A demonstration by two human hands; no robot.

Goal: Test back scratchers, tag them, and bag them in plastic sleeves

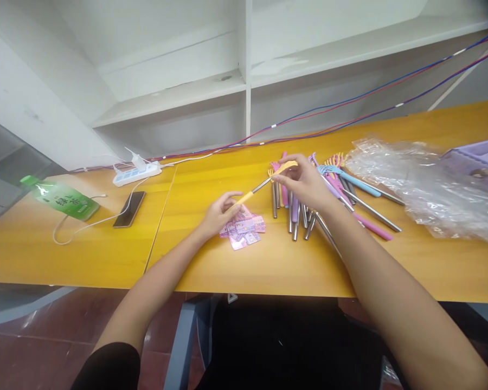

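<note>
Left hand (pixel 217 218) clamps the handle (pixel 246 198) of a yellow telescopic back scratcher (pixel 262 185); right hand (pixel 306 183) pinches its claw end (pixel 288 165) toward 2 o'clock, apparently steadying both ends; pink cards (pixel 244 226) lie at its 7 o'clock.

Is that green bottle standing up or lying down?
Lying down: the green bottle rests along its side on the table, cap pointing away leftward.

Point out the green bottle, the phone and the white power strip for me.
Green bottle (pixel 67 200): head view, on the middle of its body.
Phone (pixel 129 209): head view, on its dark screen.
White power strip (pixel 132 175): head view, on its top face.
</note>
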